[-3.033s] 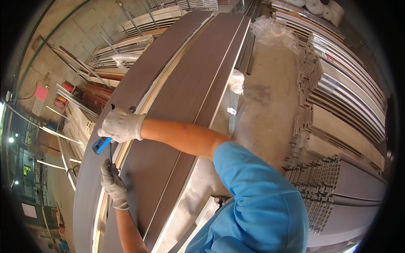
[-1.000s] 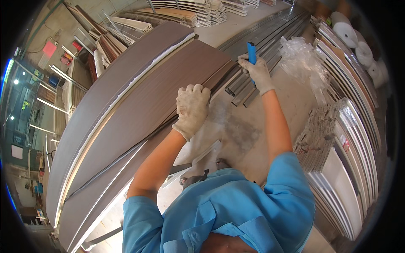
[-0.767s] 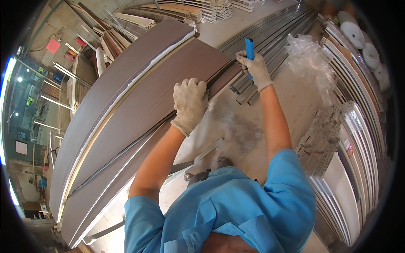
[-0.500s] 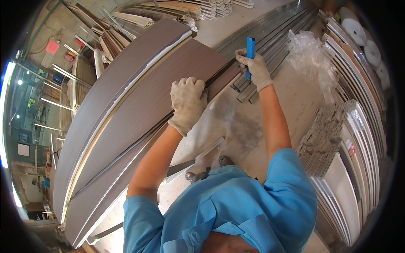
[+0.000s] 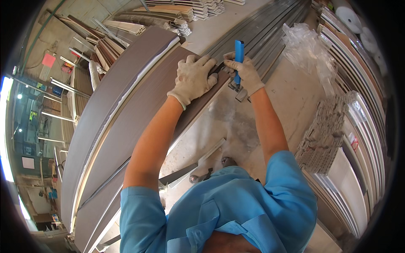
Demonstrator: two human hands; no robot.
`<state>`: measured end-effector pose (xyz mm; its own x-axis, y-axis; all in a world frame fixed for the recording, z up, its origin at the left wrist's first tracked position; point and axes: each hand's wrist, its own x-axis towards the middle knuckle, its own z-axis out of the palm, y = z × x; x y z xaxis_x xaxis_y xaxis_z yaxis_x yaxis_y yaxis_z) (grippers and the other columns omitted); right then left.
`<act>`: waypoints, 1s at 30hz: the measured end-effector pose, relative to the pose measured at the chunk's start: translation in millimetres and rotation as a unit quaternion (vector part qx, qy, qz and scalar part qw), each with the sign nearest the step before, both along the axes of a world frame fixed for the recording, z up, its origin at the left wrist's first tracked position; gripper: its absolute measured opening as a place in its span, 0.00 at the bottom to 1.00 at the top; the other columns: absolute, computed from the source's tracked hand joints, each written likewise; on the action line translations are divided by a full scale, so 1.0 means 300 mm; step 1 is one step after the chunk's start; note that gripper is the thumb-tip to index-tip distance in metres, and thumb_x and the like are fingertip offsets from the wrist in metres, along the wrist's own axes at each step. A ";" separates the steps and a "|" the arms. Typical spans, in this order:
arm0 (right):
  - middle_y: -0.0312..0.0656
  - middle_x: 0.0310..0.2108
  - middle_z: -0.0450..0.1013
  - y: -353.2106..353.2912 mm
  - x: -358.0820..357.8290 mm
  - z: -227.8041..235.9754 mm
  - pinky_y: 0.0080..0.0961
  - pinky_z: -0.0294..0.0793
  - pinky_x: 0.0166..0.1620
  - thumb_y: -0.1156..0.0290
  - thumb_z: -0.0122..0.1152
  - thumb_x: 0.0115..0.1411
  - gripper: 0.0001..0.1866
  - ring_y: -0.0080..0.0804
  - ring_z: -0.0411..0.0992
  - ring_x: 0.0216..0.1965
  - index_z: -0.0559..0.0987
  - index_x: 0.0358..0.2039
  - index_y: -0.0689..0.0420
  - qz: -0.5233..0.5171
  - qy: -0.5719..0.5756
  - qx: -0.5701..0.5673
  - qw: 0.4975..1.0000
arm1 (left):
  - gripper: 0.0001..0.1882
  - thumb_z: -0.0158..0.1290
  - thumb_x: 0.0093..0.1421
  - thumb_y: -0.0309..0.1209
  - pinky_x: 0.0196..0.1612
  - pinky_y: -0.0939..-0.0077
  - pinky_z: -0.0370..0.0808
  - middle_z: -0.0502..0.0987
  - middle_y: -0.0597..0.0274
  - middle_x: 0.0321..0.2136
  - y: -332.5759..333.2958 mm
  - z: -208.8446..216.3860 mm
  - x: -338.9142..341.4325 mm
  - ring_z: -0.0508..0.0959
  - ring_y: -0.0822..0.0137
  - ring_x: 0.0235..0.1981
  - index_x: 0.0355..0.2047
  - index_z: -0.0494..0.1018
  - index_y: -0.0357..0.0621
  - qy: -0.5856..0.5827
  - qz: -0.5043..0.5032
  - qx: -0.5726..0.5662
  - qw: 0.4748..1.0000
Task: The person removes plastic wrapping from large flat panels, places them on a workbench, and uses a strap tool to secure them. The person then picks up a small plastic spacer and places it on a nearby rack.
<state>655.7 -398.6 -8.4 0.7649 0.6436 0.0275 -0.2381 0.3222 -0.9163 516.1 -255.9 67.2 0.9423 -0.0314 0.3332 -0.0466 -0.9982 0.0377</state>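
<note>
A long brown panel (image 5: 143,105) lies across the view, with a second, greyer panel (image 5: 90,122) beyond it. My left hand (image 5: 193,80), in a pale work glove, rests on the near panel close to its far right end, fingers spread. Closed around a blue utility knife (image 5: 239,51) is my gloved right hand (image 5: 248,76), just off that end; the knife's handle stands upright and its blade cannot be made out. A thin dark strip (image 5: 105,182) runs along the panel and passes partly out of sight under my left arm.
Long grey metal profiles (image 5: 270,33) lie on the floor ahead. Crumpled clear plastic film (image 5: 308,50) sits to their right, near stacked profiles (image 5: 322,130) and leaning boards (image 5: 358,168). More boards and strips (image 5: 105,42) stand at the back left. A loose offcut (image 5: 211,149) lies near my feet.
My left hand has slid forward along the panel, and its fingers have gone from curled to spread. The right hand has come left with the knife, closer to the panel's end.
</note>
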 end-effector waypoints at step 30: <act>0.39 0.34 0.77 -0.303 -0.103 0.041 0.31 0.72 0.41 0.57 0.57 0.65 0.19 0.30 0.74 0.34 0.75 0.52 0.51 -0.108 -0.325 -0.288 0.894 | 0.10 0.57 0.58 0.30 0.42 0.58 0.70 0.75 0.58 0.36 0.003 -0.013 -1.027 0.74 0.53 0.38 0.41 0.73 0.45 -0.006 0.258 0.122 0.958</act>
<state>624.7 -489.5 4.0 0.8155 0.5341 0.2228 0.4159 -0.2733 -0.8673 207.9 -254.9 63.3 0.8494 0.3594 0.3866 0.4566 -0.8676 -0.1968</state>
